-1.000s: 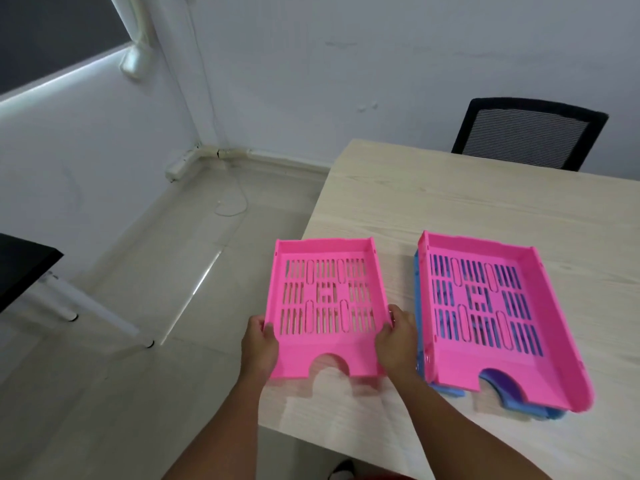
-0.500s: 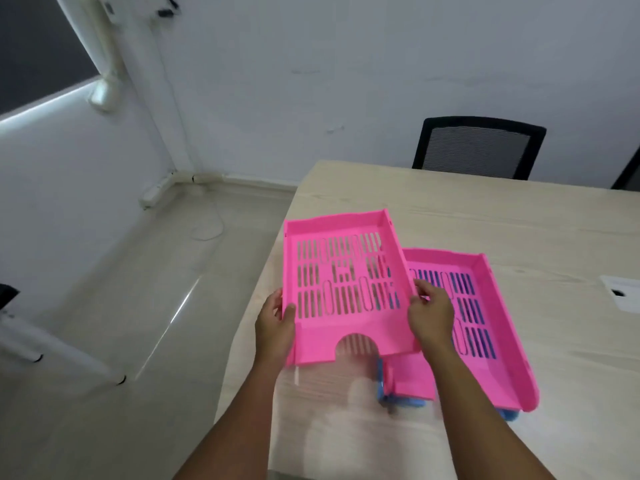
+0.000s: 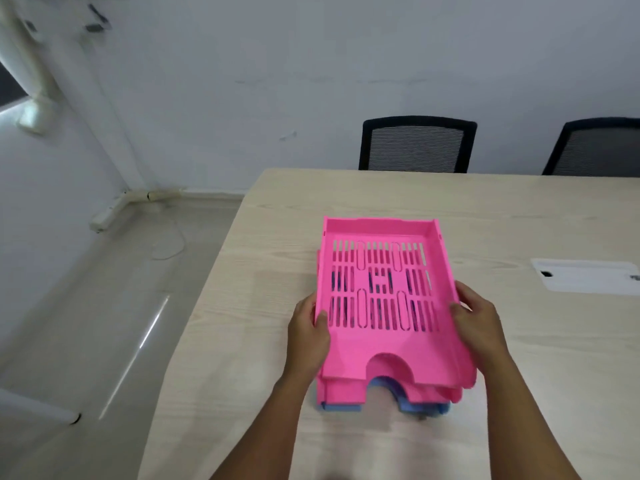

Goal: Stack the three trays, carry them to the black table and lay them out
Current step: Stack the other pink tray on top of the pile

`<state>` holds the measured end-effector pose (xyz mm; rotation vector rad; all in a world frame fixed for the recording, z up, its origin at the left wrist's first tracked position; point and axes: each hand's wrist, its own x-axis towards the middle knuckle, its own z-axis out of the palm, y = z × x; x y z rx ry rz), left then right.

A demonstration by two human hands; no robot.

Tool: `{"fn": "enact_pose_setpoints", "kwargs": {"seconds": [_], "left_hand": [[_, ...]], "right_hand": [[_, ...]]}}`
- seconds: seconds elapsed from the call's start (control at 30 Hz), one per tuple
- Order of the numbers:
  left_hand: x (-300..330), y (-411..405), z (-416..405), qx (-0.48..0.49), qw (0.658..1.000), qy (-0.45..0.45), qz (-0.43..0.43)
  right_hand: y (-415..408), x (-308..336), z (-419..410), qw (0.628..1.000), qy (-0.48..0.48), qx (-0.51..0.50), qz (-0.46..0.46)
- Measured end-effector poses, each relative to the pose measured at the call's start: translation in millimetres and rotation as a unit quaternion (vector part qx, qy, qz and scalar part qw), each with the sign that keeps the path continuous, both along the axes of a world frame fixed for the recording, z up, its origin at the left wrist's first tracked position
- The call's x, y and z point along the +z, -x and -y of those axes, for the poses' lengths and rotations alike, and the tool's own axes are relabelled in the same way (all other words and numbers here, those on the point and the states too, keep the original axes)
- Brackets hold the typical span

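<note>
Top tray: a pink tray [image 3: 381,299] with slots in its floor sits over the two other trays, near the middle of the table [image 3: 519,358].
Middle tray: a second pink tray [image 3: 346,389] peeks out under the top one at the near edge. The two near edges do not line up, so the top tray looks not fully seated.
Bottom tray: a blue tray [image 3: 415,407] lies lowest, flat on the table. Only its near edge shows, and a bit of blue through the slots.
Left hand: the left hand [image 3: 308,337] holds the left side wall of the top pink tray, thumb over the rim. Its grip is closed on that tray.
Right hand: the right hand [image 3: 479,327] holds the right side wall of the same tray, fingers curled round it. Its grip is closed on the tray too.
Step now: I think this is the stacking step, with the third tray being set on the pile.
Next move: the top tray needs a little push to sit square in the one below. Then both hands need to go low, under the blue tray, to lift all three at once.
Black table: it is not in view, so the carry likely means turning away from here.
Other things: two black chairs [image 3: 415,143] stand at the far side, and a white plate [image 3: 585,280] is set in the table at the right.
</note>
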<state>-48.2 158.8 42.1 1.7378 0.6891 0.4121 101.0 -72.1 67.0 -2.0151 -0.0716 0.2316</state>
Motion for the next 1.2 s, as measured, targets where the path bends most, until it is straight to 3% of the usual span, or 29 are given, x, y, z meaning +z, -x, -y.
{"fn": "enact_pose_setpoints", "kwargs": {"seconds": [0.23,0.57,1.2], "left_hand": [[-6.8,1.0,20.4,0.045,0.997,0.045,-0.047],[-10.8,4.6,24.7,0.116,0.991,0.058,-0.040],[-9.8,-1.1,19.4,0.093,0.993,0.007,-0.068]], "right_hand": [[-6.5,-10.2,11.2,0.999,0.011,0.046,-0.018],[-12.8,-11.0,5.2,0.998,-0.011,0.065,-0.017],[-8.3,-16.2,-0.1,0.998,0.010,0.057,-0.016]]}}
